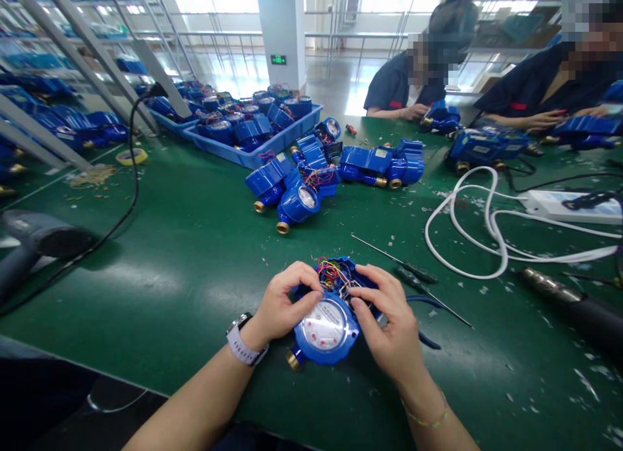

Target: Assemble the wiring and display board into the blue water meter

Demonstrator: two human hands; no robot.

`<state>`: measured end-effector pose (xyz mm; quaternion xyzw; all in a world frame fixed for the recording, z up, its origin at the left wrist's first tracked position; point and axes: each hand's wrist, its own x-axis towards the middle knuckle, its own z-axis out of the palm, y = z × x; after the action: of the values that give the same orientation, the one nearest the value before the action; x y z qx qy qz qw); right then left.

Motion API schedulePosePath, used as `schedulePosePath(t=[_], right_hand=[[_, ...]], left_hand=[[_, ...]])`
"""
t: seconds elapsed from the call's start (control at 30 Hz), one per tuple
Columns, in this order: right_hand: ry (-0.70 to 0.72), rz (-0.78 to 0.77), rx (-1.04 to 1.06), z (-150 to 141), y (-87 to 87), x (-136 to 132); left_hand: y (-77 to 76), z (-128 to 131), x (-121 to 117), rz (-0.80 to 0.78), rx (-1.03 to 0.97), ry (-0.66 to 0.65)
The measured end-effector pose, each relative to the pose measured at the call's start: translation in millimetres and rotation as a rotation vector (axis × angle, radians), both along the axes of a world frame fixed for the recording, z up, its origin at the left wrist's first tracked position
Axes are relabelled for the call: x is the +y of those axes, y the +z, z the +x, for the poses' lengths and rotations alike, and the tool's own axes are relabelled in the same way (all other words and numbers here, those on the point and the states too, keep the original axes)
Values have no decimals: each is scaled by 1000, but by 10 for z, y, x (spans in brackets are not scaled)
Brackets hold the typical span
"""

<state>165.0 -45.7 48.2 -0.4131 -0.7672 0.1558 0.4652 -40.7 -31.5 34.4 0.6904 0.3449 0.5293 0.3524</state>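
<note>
A blue water meter with a round white dial lies on the green bench before me, its brass end pointing to the lower left. Behind the dial its housing is open, showing a tangle of red, yellow and dark wires. My left hand is closed on the meter's left side, thumb and forefinger meeting at the dial's upper edge beside the wires. From the right, my right hand reaches over the housing, thumb and fingertips pinched at the wires; what exactly lies between them is partly hidden.
Two screwdrivers and dark blue tool handles lie right of the meter. Further off are more meters, a blue crate, a white cable and a black-handled tool. A heat gun lies left. Two co-workers sit opposite.
</note>
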Motion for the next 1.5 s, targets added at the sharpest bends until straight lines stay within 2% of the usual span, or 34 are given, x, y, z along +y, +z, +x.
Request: schedulePosePath(t=[0.23, 0.4, 0.5, 0.67, 0.8, 0.93, 1.03, 1.27, 1.37, 1.5], right_hand=[[43, 49, -106, 33, 14, 18], [68, 25, -119, 52, 24, 24], [20, 31, -82, 109, 64, 48], [-211, 17, -117, 459, 89, 124], [-265, -50, -387, 903, -131, 93], [-333, -167, -674, 1178, -405, -43], [-333, -210, -761, 1214, -496, -112], [-354, -200, -746, 1168, -518, -93], [-346, -169, -707, 1173, -536, -101], [-309, -94, -660, 1185, -539, -108]], left_hand=[[-15, 3, -8, -30, -28, -1], [-14, 2, -4, -49, -35, -4], [-15, -7, -8, -52, -26, -5], [-3, -10, -6, -71, -20, 13], [55, -4, 3, -103, 7, 26], [171, -4, 26, -100, 149, 47], [305, 12, 56, -44, 351, 38], [581, 194, 145, 13, 765, 25], [610, 274, 181, -27, 821, 52], [603, 264, 202, -74, 771, 35]])
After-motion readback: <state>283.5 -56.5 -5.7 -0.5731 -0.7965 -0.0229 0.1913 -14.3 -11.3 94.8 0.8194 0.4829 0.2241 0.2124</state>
